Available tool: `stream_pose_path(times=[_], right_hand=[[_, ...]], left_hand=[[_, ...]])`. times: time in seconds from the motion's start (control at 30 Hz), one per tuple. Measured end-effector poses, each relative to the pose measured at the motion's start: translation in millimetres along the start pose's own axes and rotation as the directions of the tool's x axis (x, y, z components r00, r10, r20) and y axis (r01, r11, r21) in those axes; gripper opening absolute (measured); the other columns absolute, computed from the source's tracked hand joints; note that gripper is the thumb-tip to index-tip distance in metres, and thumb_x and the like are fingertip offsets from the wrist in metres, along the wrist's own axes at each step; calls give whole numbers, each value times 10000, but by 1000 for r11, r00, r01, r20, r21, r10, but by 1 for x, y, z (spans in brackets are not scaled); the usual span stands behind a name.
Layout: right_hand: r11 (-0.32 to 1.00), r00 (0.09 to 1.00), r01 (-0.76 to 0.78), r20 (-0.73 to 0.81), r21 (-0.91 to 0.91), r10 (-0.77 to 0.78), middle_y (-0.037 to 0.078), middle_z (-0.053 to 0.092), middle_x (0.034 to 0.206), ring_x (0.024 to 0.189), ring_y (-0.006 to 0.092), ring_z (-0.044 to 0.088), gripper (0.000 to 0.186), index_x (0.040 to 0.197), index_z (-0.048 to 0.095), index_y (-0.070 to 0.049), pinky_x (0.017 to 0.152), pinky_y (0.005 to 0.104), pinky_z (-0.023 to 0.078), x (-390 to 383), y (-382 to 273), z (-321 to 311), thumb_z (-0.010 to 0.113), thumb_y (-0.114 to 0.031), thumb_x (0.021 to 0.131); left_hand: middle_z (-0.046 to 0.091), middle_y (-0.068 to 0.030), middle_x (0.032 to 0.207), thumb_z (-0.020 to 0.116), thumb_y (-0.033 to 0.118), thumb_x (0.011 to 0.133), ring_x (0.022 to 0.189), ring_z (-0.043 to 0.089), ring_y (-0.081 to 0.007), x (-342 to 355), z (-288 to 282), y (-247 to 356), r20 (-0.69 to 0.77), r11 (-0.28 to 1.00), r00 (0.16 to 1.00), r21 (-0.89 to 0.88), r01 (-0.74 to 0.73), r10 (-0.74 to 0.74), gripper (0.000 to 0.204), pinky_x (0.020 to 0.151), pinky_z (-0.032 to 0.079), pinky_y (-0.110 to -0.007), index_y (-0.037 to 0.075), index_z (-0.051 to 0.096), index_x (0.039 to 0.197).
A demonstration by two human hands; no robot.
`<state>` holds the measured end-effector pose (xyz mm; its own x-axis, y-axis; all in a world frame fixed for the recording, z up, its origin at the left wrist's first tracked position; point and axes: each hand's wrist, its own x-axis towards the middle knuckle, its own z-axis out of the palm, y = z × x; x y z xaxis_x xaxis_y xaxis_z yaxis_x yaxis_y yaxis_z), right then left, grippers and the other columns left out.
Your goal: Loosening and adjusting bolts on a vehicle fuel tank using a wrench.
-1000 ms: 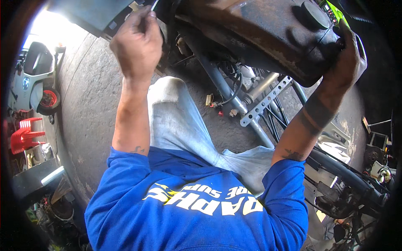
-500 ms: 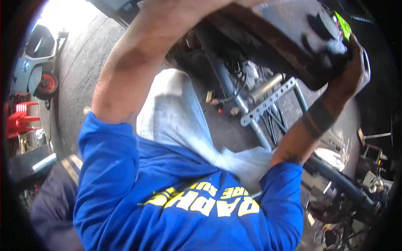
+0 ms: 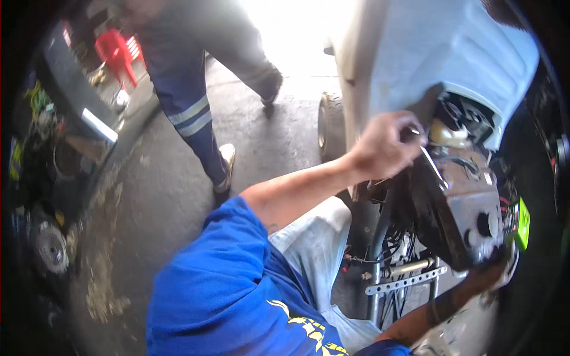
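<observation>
My left hand (image 3: 389, 145), smeared by motion, is closed round a slim shiny metal tool, likely a wrench (image 3: 434, 168). The tool's far end meets the top of a rust-stained metal tank (image 3: 472, 193) with a round black cap (image 3: 488, 225). At the tank's near right end is my right hand (image 3: 497, 270); its fingers are in shadow and mostly hidden. Just above that hand sits a bright green box-like object (image 3: 521, 224). Below the tank, frame tubes and a perforated metal bar (image 3: 407, 281) show.
A pale vehicle body panel (image 3: 433, 53) rises behind the tank, with a tyre (image 3: 328, 127) beside it. Another person in dark trousers with reflective bands (image 3: 191, 115) stands at the upper left. Red plastic chairs (image 3: 119, 52) and a dark workbench (image 3: 80, 77) are farther left.
My view has swung left, bringing the other person and the pale panel into sight. My left hand, out of frame before, now shows with the tool. The right hand stays by the tank's end.
</observation>
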<state>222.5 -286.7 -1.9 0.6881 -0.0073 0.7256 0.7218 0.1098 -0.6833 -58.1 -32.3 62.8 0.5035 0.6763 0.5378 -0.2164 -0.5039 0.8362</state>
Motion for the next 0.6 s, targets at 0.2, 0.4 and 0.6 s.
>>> stream_pose_path(times=[0.2, 0.4, 0.6], right_hand=[[943, 980, 6, 190, -332, 61, 91, 663, 1017, 899, 210, 617, 250, 1057, 660, -16, 821, 337, 487, 52, 56, -61, 684, -166, 858], [362, 292, -928, 778, 89, 556, 45, 668, 1050, 934, 194, 627, 347, 1151, 609, -22, 871, 321, 495, 127, 180, 55, 631, -280, 919], [809, 159, -587, 984, 23, 87, 110, 470, 1402, 1256, 194, 469, 438, 1401, 392, 12, 1100, 292, 337, 123, 81, 10, 420, -191, 1014]], left_hand=[[635, -1, 758, 652, 158, 877, 670, 571, -74, 91, -6, -20, 123, 900, 892, -92, -425, 434, 104, 590, 465, -255, 55, 642, 864], [614, -23, 746, 583, 184, 943, 603, 564, -104, 116, -33, 14, 280, 965, 933, 67, -254, 226, 122, 530, 439, -240, 70, 621, 966], [662, -87, 865, 635, 89, 898, 717, 652, -160, 20, -63, -41, 224, 939, 970, -305, 157, -90, 125, 630, 522, -265, 15, 615, 997]])
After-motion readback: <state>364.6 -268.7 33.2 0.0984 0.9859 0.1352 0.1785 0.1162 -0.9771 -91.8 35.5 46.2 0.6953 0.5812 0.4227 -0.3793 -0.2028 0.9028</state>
